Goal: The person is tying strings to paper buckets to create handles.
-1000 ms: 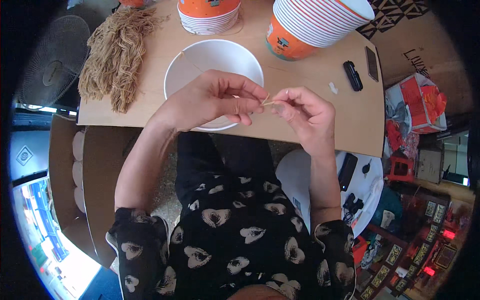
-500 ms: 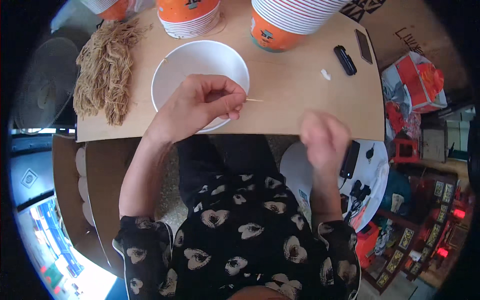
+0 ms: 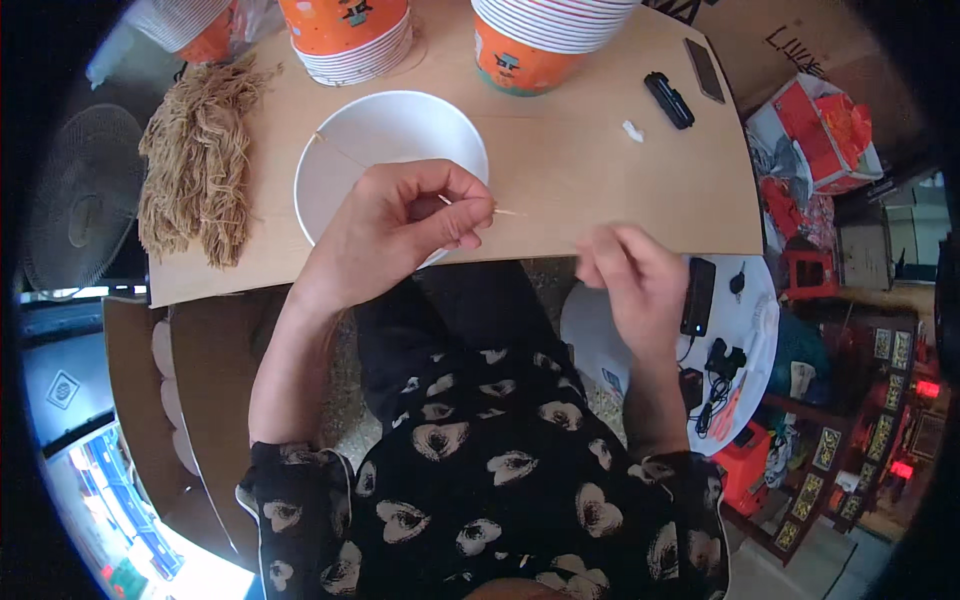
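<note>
- Between the thumb and fingertips of the left hand, a thin pale strand is pinched; its short end pokes out to the right of the fingers, and the rest runs up and left across the white bowl.
- The left hand is curled almost closed around that strand and hovers over the bowl's near rim, above the edge of the brown cardboard tabletop.
- The right hand sits lower and to the right, off the tabletop's near edge and well apart from the strand; its fingers are loosely curled, and whether they hold anything cannot be told from this angle.
- Left of the left hand, a heap of tan fibres lies on the tabletop.
- Beyond both hands stand stacks of orange paper cups.
- Further right of the right hand's reach lie a small white scrap, a black lighter-like object and a dark phone.
- Just right of the right hand, a black phone rests on a white round stool.
</note>
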Demonstrator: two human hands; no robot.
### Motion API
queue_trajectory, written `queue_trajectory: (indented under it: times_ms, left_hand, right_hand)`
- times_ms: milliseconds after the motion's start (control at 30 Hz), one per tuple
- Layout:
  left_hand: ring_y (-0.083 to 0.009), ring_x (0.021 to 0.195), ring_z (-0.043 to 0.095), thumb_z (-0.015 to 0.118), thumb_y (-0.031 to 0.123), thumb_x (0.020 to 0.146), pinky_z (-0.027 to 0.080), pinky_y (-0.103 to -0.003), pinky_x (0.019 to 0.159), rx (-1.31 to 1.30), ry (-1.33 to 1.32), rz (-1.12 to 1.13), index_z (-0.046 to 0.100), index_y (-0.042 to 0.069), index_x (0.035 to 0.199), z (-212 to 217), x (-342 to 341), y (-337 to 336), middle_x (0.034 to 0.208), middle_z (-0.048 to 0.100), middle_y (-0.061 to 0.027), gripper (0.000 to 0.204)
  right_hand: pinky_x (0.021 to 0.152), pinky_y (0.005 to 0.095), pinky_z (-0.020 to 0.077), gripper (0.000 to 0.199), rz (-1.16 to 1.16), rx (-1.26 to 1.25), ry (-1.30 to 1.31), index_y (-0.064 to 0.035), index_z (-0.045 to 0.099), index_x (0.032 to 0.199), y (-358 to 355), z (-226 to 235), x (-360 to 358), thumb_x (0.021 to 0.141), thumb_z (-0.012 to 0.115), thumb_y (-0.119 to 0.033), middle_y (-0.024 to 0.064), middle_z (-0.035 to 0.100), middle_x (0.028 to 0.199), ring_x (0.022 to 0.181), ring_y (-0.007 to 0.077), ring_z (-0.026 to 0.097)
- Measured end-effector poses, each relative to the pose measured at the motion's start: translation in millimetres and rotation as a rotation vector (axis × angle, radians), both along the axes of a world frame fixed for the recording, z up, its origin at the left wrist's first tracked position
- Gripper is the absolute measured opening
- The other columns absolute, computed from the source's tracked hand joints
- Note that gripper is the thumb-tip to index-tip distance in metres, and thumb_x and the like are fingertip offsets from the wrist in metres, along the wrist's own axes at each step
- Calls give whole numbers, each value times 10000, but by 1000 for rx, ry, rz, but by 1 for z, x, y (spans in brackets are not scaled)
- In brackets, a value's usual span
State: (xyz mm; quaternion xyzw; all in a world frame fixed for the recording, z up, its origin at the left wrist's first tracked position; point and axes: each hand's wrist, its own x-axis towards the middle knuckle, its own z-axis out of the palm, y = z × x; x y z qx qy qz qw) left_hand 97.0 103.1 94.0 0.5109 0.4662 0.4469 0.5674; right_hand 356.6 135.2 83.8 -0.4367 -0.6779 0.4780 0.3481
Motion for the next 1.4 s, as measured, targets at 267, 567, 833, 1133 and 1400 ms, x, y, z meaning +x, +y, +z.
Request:
queue_trajectory:
  times_ms: [267, 567, 833, 1133, 1400]
  left_hand:
    - [-66, 766, 617, 626, 127, 959, 511, -212, 705, 32, 15, -2, 642, -30, 1016, -2, 1, -2, 861, 653, -19, 168]
    - [-78, 741, 613, 603, 136, 969, 506, -211, 675, -100, -15, -181, 664, -41, 1105, 0, -16, 2, 885, 666, -28, 231]
    - [-86, 773, 617, 550, 75, 978, 507, -226, 713, -81, -133, -223, 595, 1, 1293, -4, -29, 8, 932, 657, -29, 327]
    - [-105, 791, 647, 590, 47, 945, 518, -233, 720, -40, -129, -251, 486, 63, 1412, -2, -33, 13, 954, 662, -44, 479]
    - [-92, 762, 661, 666, 73, 909, 527, -200, 665, -139, -130, -188, 602, 18, 1233, 7, -30, 15, 889, 677, -36, 335]
  right_hand:
    - [612, 198, 454, 140, 277, -53, 99, 36, 642, 951, 22, 4, -45, 957, 612, -100, 6, 612, 758, 685, 46, 559]
    - [679, 196, 468, 69, 303, 40, 153, 32, 618, 972, 30, 10, -55, 940, 604, -27, 23, 619, 832, 744, 62, 569]
    - [746, 227, 495, 84, 272, 114, 121, 26, 638, 983, 32, 5, -60, 900, 633, 13, 38, 662, 901, 805, 85, 611]
    - [806, 255, 494, 104, 346, 253, 271, 38, 617, 1008, 44, -1, -65, 905, 600, 39, 110, 615, 1076, 977, 142, 599]
    - [834, 265, 478, 88, 375, 361, 254, 26, 611, 978, 51, -4, -66, 915, 632, -32, 133, 622, 1092, 994, 152, 596]
